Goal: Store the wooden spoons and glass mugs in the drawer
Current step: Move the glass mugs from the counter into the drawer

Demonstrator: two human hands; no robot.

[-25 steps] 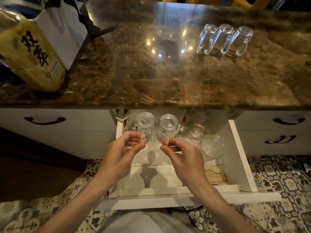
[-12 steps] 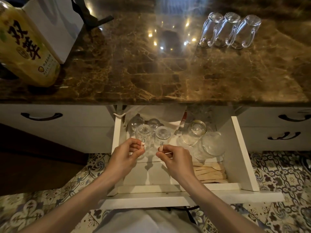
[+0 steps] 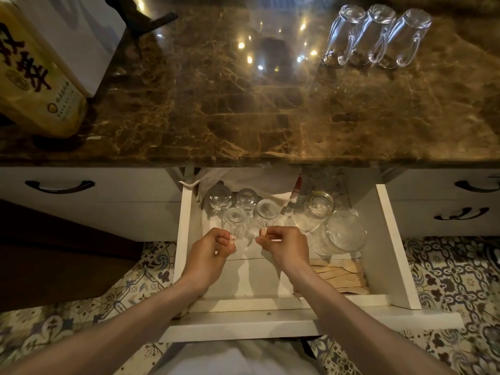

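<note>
The white drawer (image 3: 393,247) stands pulled out below the marble counter. My left hand (image 3: 209,249) pinches the handle of a glass mug (image 3: 234,217) inside it, and my right hand (image 3: 284,246) pinches the handle of a second mug (image 3: 267,209) beside it. Both mugs are upside down, low in the drawer, just in front of two more upside-down mugs (image 3: 232,197) at the back left. Wooden spoons (image 3: 343,274) lie flat in the drawer's front right corner. Three glass mugs (image 3: 376,35) stand upside down on the counter at the far right.
Glass jars and bowls (image 3: 332,226) fill the drawer's right side. A yellow bag (image 3: 35,74) and a white box (image 3: 78,36) sit on the counter's left. Closed drawers with black handles (image 3: 59,185) flank the open one. Patterned tile floor (image 3: 460,280) lies below.
Both hands have lowered the two mugs deeper into the drawer, next to the mugs at the back left. The view has tilted down.
</note>
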